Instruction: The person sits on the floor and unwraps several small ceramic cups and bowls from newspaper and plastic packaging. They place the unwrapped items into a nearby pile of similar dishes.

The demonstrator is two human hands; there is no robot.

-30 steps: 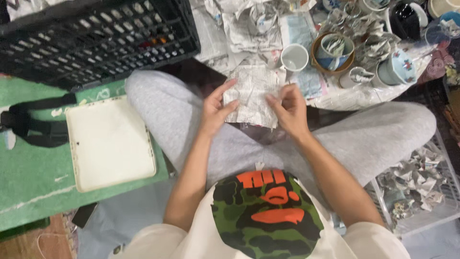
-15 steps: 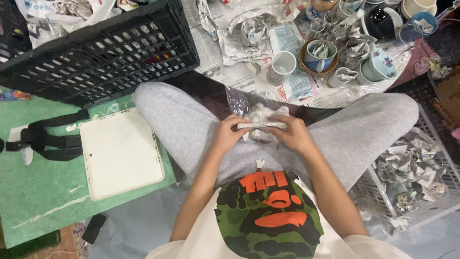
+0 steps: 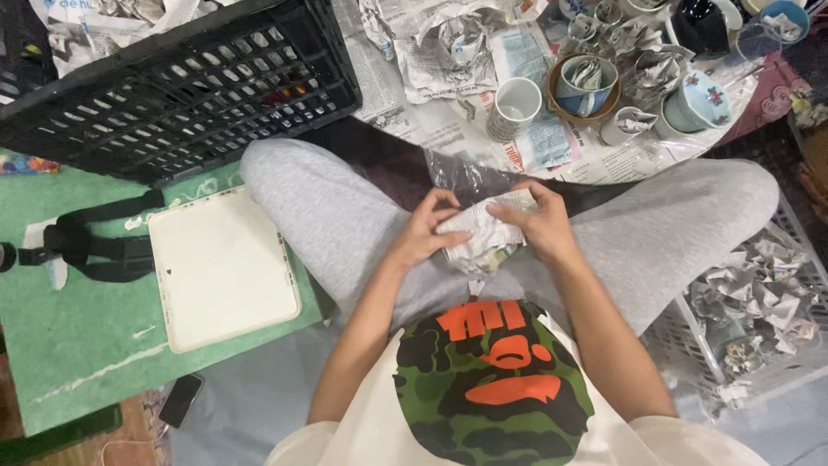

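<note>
As the person sits cross-legged on the floor, the scene reads from the lap outward:

Shirt: a camouflage and orange print [image 3: 492, 380] lies nearest the camera, between the forearms.
Left hand: the left hand [image 3: 420, 237] curls its fingers over the near left edge of the newspaper-wrapped bundle [image 3: 479, 236], thumb on top, pinching the paper.
Right hand: the right hand [image 3: 533, 226] clamps the bundle's right end, fingers bent and pressed together on the paper.
Bundle: it sits over the lap between both hands, above the grey trousers [image 3: 345, 224]; what it wraps is hidden, possibly a cup.
Plastic bag: a clear crumpled bag [image 3: 470, 173] lies just beyond the bundle.
Left side: a white tray [image 3: 222, 267] rests on a green mat [image 3: 78, 345], with a black strap [image 3: 86, 246] beside it and a dark phone [image 3: 181, 399] near the mat's edge.
Right side: a white basket [image 3: 759, 315] holds crumpled paper wads.
Farther: a black plastic crate [image 3: 172, 86] stands tilted at upper left.
Farthest: a white mug [image 3: 515, 105] and cups stuffed with paper [image 3: 595, 82] stand on spread newspaper [image 3: 431, 121].
</note>
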